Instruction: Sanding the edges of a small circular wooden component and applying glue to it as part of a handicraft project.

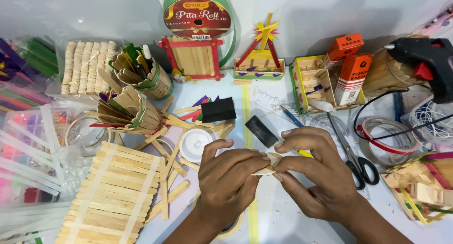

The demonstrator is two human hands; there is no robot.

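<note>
- Craft stick (265, 170), a pale wooden piece, sat pinched between both my hands above the table (283, 215).
- My left hand (226, 178) was closed on its near end, thumb and fingers wrapped over it.
- My right hand (316, 171) was closed on its far end, fingertips pressing from above.
- Judging by progress: just left of my grip lay a finished panel of sticks (111, 194) with cross slats, and loose sticks (167, 178) were scattered between it and my hands, so much building looked done while this piece was unattached.
- Directly beyond my grip lay a round white lid (194, 144) and two black rectangular pads (218, 109).
- Far beyond, against the wall, stood a green ribbon roll (200, 15) with a red round label.
- Beyond and right of my grip stood two orange-and-white boxes (351, 72) upright in a yellow tray.
- Right of my grip lay scissors (356, 161), a red-edged tape roll (389, 140) and a black glue gun (424, 60).
</note>
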